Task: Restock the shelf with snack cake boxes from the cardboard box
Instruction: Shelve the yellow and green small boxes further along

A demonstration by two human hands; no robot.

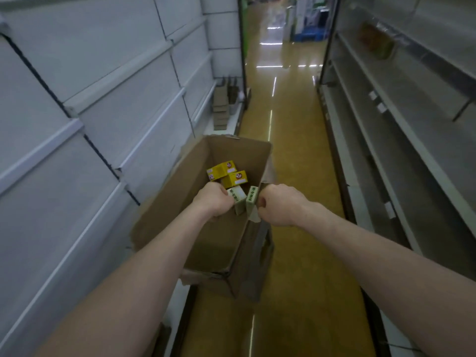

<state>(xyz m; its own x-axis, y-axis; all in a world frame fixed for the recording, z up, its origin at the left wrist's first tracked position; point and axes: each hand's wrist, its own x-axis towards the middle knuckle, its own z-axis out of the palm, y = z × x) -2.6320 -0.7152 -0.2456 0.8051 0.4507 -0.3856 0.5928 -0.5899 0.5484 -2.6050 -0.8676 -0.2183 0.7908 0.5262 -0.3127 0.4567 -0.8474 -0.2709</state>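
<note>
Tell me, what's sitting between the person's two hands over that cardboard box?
In the head view, two pale green snack boxes: the left hand holds one, the right hand holds the other. Between them shows only the cardboard box.

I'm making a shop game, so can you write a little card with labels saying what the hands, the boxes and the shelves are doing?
place: shop aisle with a yellow floor
left hand: grips a pale green box inside the cardboard box
right hand: grips a second pale green box
left in the box: two yellow boxes at the far end
shelves on the left: white, bare where visible
shelves on the right: mostly bare, some blurry packs high up
done yet: no snack box is on a nearby shelf
</note>
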